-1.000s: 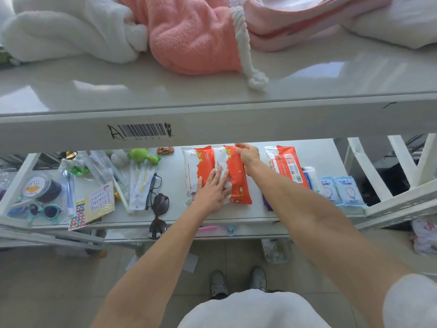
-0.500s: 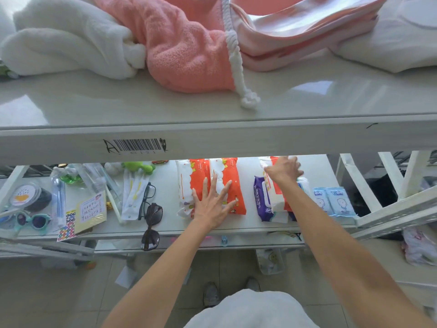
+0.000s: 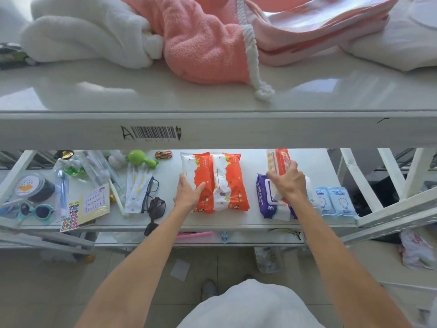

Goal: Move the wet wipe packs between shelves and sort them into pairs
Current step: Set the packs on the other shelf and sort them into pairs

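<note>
Shifted leftward, left hand clasps the leftmost orange pack; right hand grips a raised orange pack above the purple pack, near the table's right edge.

A white metal shelving unit fills the view; its glossy upper shelf, above the fingers, mirrors bright daylight; a barcode label sits on its front edge; well below the fingers lies a pale tiled floor; slanted white braces stand to their right.
</note>
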A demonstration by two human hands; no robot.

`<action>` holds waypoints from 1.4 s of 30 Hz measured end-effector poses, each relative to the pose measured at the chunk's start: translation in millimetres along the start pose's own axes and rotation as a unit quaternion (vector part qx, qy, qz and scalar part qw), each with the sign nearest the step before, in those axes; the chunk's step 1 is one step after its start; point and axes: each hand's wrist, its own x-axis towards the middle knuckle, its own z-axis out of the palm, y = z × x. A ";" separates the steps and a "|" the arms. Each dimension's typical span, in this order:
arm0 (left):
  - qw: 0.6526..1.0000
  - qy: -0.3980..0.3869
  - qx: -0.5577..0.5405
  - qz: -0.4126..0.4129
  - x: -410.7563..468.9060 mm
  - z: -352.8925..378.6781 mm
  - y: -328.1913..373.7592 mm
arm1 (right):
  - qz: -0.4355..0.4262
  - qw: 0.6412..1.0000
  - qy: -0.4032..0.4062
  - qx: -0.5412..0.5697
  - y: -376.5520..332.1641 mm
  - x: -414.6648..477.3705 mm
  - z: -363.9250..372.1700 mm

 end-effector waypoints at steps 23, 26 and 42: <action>0.947 -0.120 -0.297 0.010 -1.3 -28.1 10.2 | -0.082 0.965 -0.218 0.122 -126.3 -83.2 115.4; 0.951 -0.109 -0.289 0.013 1.3 -28.9 9.4 | -0.106 0.965 -0.196 0.142 -114.8 -76.7 103.7; 0.904 -0.230 -0.359 0.022 -14.0 -77.0 11.4 | 0.081 0.881 -0.228 0.406 -67.9 17.8 31.4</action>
